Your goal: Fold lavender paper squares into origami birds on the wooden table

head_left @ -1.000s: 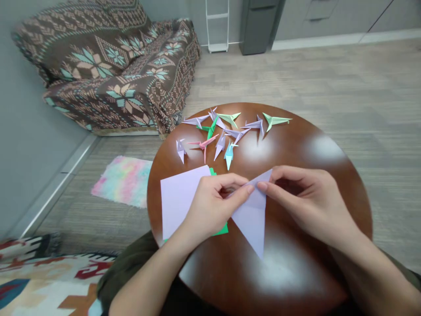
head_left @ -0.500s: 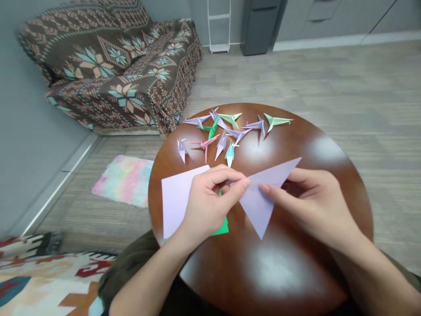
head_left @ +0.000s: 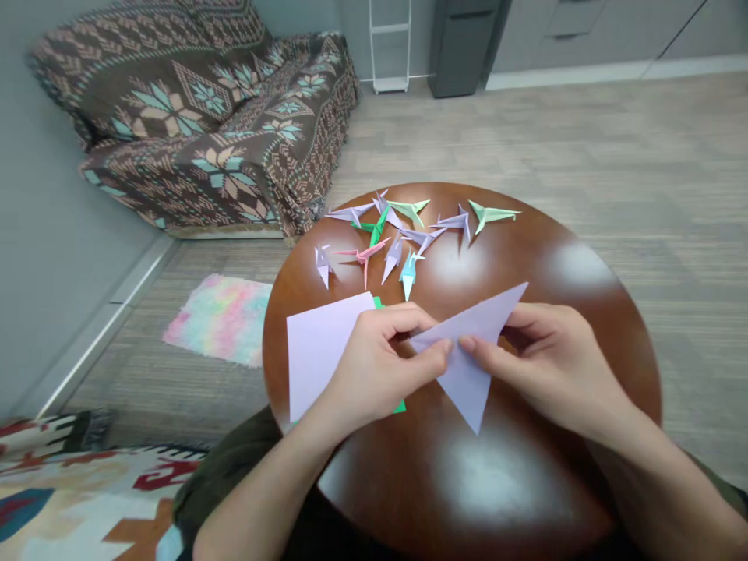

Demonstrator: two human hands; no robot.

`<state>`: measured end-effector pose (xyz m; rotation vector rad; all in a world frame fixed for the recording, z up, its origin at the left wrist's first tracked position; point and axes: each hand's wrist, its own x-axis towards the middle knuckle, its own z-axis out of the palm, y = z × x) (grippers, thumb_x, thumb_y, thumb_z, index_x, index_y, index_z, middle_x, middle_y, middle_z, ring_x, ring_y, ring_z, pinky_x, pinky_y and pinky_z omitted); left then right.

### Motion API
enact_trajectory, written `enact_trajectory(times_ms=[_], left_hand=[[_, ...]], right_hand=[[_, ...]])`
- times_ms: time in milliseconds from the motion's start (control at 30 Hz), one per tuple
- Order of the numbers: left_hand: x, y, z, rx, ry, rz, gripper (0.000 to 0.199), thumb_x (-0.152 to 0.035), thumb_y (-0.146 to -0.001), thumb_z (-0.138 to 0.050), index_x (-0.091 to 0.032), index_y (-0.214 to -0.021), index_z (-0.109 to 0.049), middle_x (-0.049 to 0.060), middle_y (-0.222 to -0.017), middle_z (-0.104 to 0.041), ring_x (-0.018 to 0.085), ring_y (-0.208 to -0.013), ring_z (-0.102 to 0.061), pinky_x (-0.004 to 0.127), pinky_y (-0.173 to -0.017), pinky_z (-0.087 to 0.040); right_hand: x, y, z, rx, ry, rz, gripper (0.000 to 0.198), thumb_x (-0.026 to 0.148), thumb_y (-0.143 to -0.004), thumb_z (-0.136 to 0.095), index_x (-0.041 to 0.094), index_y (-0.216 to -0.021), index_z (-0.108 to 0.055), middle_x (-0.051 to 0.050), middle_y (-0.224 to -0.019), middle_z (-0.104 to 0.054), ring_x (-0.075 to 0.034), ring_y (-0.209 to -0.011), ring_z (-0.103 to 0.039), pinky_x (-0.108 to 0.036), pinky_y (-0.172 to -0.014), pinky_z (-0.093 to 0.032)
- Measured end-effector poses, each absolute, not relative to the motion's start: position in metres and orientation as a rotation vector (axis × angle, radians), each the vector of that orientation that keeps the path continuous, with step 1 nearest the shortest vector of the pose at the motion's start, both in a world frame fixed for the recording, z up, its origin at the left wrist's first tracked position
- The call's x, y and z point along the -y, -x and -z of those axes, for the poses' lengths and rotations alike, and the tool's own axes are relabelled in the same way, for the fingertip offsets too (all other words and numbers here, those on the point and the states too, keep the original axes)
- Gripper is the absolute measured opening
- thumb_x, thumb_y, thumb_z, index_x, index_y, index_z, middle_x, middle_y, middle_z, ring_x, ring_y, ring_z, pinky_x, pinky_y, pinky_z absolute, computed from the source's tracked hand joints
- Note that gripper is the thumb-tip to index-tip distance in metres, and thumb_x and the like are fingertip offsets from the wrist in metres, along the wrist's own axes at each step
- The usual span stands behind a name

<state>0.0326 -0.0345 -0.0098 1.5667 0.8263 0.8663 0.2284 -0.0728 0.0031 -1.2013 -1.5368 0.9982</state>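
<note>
Left grip (head_left: 382, 358) and right grip (head_left: 552, 362) each pinch the folded lavender triangular paper sheet (head_left: 472, 389) between them, over the glossy brown rounded wooden counter (head_left: 526, 499); uneven thumb pressure could press in a stray crease, a slack pinch let the sheet slip.

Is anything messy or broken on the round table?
Nothing looks spilled or torn. Just a little untidy: green paper pokes out from under the top lilac sheet, so that stack isn't lined up neatly. The folded paper birds lie scattered, facing different ways.
</note>
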Motion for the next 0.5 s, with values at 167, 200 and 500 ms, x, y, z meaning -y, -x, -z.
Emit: enact_trajectory(times_ms=[167,200,500], left_hand=[[0.027,-0.027,0.004,-0.877,-1.629,-0.889,0.010,-0.013,-0.081,-0.072,-0.014,-0.071,-0.072,0.001,-0.070,-0.066,0.011,-0.065,-0.056,0.024,-0.061,-0.043],[0.026,-0.026,0.004,-0.877,-1.639,-0.890,0.010,-0.013,-0.081,-0.072,-0.014,-0.071,-0.072,0.001,-0.069,-0.065,0.011,-0.065,-0.055,0.024,-0.061,-0.043],[0.013,-0.009,0.002,-0.883,-1.607,-0.894,0.010,-0.010,-0.079,-0.071,-0.014,-0.069,-0.070,0.001,-0.070,-0.066,0.012,-0.067,-0.057,0.024,-0.063,-0.043]], right_hand=[[0.072,-0.231,-0.002,1.524,1.211,-0.990,0.011,0.014,-0.088,-0.076,0.023,-0.088,-0.083,0.003,-0.077,-0.082,-0.013,-0.066,-0.077,-0.012,-0.057,-0.057],[0.072,-0.231,-0.002,1.522,1.213,-0.994,0.011,0.014,-0.088,-0.076,0.023,-0.088,-0.083,0.003,-0.077,-0.082,-0.013,-0.066,-0.077,-0.013,-0.057,-0.057],[0.070,-0.234,-0.002,1.513,1.235,-0.952,0.008,0.014,-0.087,-0.075,0.021,-0.085,-0.080,0.002,-0.075,-0.080,-0.014,-0.067,-0.076,-0.015,-0.055,-0.055]])
